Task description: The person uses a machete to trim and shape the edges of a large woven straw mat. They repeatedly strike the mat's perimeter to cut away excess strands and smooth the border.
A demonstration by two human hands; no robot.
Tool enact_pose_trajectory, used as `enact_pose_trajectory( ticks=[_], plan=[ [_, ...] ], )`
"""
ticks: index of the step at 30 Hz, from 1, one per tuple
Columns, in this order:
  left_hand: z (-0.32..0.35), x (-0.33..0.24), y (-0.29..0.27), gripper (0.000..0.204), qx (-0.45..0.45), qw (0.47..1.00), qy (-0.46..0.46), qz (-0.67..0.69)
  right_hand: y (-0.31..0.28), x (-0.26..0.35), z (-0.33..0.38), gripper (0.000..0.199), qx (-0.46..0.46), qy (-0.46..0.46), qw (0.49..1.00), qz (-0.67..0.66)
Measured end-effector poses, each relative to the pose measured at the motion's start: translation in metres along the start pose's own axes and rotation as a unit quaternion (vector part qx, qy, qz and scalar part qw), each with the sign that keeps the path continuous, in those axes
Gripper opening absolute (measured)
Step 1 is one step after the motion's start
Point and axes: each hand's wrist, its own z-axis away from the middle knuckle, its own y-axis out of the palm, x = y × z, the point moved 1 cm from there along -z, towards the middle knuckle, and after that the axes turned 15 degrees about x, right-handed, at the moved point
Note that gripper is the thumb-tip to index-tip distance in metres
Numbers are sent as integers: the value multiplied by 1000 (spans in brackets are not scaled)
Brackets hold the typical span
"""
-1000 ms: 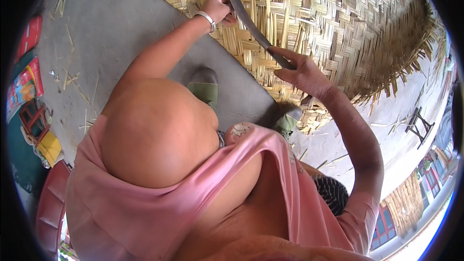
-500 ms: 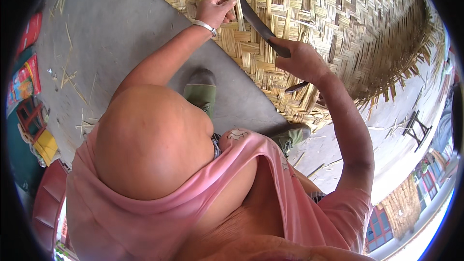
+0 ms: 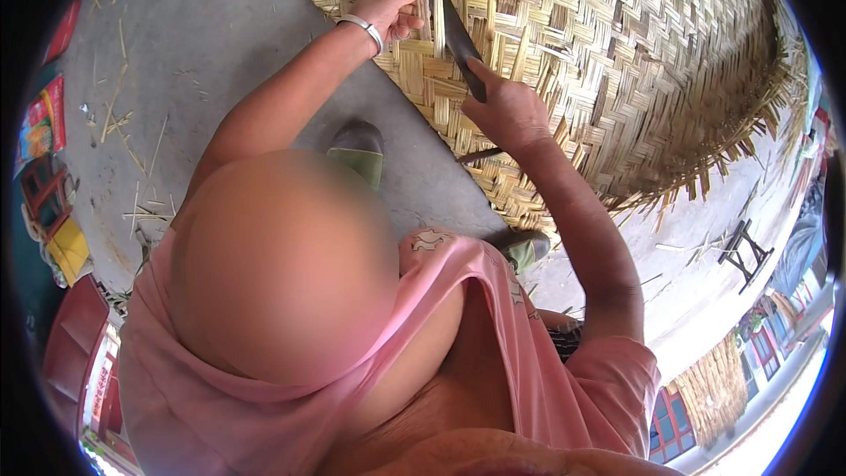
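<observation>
Yellow weave, dark blade at its left side

A woven mat (image 3: 608,62) is spread across the far right of the scene, on a grey floor (image 3: 211,53). A dark blade (image 3: 459,46) is gripped in the right hand (image 3: 509,115), above the mat's left part; its far end is partly hidden by a pale strip (image 3: 439,18). The left hand (image 3: 392,13), ringed at the wrist by a bangle (image 3: 364,33), is held just left of that strip, fingers bent; whether anything is pinched there cannot be told. The 2 hands are kept apart. Nearer, 2 green shoes (image 3: 357,143) are seen by the mat's edge. At right, a dark stool (image 3: 745,253) is placed.
</observation>
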Motion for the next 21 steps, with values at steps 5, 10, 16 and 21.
enact_pose_trajectory(
  ticks=[5,10,16,21],
  plan=[
    [-7,-4,2,28,-31,999,-19,5,12,8,-28,59,-53,4,999,7],
    [-12,1,3,18,-40,997,-66,29,17,11,-31,60,-54,10,998,7],
    [-19,-2,24,19,-161,982,-40,-92,20,10,-35,55,-66,0,998,20],
    [-29,-10,8,27,-92,929,-45,-355,14,13,-31,51,-60,7,997,50]
  ],
)
